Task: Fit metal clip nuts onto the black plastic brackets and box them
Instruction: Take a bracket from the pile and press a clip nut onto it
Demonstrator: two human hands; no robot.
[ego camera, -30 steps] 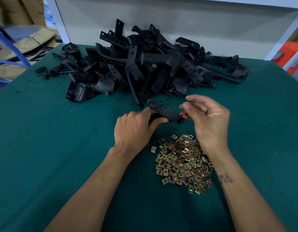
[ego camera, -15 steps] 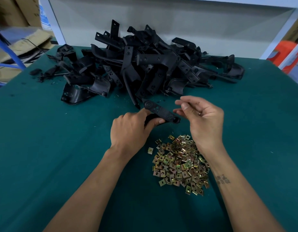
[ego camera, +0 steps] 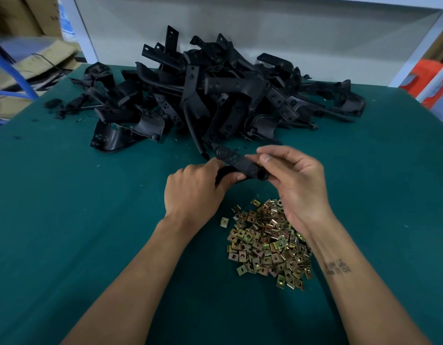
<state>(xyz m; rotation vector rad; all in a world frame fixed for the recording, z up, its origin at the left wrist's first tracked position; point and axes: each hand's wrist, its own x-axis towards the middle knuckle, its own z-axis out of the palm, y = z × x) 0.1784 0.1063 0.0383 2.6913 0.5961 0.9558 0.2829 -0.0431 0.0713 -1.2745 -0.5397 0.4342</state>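
The person holds one long black plastic bracket [ego camera: 236, 162] with both hands, a little above the dark green cloth-covered table [ego camera: 66, 207]. The left hand [ego camera: 194, 192] is curled around the lower, near end of this bracket. The right hand [ego camera: 296, 181] pinches the other end with thumb and forefinger; something small and brass-coloured shows at its fingertips [ego camera: 265, 159], but it is too small for me to say what it is.

Just below the hands, on the cloth, lies a heap of small square gold-coloured metal clip nuts [ego camera: 267, 242], and the right wrist is over its edge. Behind the hands, near the far edge of the table, is a big tangled pile of black plastic brackets [ego camera: 215, 95]. Brown cardboard sheets [ego camera: 29, 70] lie beyond the left corner.
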